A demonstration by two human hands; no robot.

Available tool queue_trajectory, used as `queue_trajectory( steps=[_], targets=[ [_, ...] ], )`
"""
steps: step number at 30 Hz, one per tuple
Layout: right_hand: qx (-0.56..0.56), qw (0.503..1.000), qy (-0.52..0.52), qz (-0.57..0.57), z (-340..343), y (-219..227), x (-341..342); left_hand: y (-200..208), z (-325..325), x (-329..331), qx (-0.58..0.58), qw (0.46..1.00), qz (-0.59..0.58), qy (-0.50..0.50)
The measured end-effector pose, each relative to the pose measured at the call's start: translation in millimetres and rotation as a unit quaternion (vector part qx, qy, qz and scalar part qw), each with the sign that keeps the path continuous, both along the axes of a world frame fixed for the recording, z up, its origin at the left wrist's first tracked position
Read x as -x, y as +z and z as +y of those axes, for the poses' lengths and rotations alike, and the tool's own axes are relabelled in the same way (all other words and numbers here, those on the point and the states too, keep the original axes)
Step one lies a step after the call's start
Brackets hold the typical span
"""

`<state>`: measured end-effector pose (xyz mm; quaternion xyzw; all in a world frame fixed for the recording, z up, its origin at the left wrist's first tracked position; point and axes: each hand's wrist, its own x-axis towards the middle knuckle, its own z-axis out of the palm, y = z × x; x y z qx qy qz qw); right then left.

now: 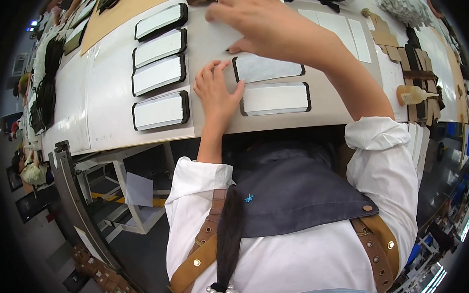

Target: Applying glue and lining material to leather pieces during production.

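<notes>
My left hand (217,93) rests on the tabletop with its fingers apart and nothing in it. Just right of it lie two white rectangular panels with black edging, a farther panel (269,69) and a nearer panel (275,98). My right hand (258,19) reaches over the far side of the table, its thumb apart from its fingers and no object visible in it. Part of that hand runs up to the top edge of the view. Left of my hands, several similar panels (161,110) stand in a column of white pieces with thick black edges.
A glue bottle (412,95) with a pointed nozzle lies at the right, beside brown and black strips (423,70). White sheets (339,29) lie behind my right forearm. Black cords (49,80) hang at the far left. The table's front edge (162,137) runs before me.
</notes>
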<state>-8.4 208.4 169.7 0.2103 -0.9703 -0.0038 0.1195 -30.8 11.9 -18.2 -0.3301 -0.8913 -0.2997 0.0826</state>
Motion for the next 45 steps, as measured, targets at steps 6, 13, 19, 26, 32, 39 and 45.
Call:
queue_trajectory(
  steps=[6,13,19,26,32,39,45],
  targets=[
    [0.392,0.918,-0.052,0.009,45.9,-63.8,-35.8,11.5,5.2,-0.9,-0.089,0.995,-0.041,-0.034],
    [0.443,0.866,-0.17,-0.156,62.1,-112.5,-67.6,12.7,9.5,-6.5,-0.04,0.999,0.002,-0.024],
    [0.348,0.897,-0.205,-0.18,49.2,-117.4,-71.5,2.9,5.0,-2.0,-0.094,0.995,-0.025,0.003],
    [0.293,0.916,-0.191,-0.196,49.3,-124.5,-63.3,2.5,6.9,-2.5,-0.11,0.992,-0.051,0.025],
    [0.279,0.927,-0.164,-0.188,49.7,-126.0,-60.8,5.3,7.0,-2.9,-0.116,0.991,-0.055,0.024],
    [0.266,0.933,-0.158,-0.182,49.8,-127.0,-60.8,7.1,7.2,-3.7,-0.109,0.992,-0.053,0.024],
    [0.255,0.937,-0.154,-0.182,49.4,-125.8,-60.1,7.6,6.8,-4.5,-0.11,0.992,-0.049,0.023]
  ],
)
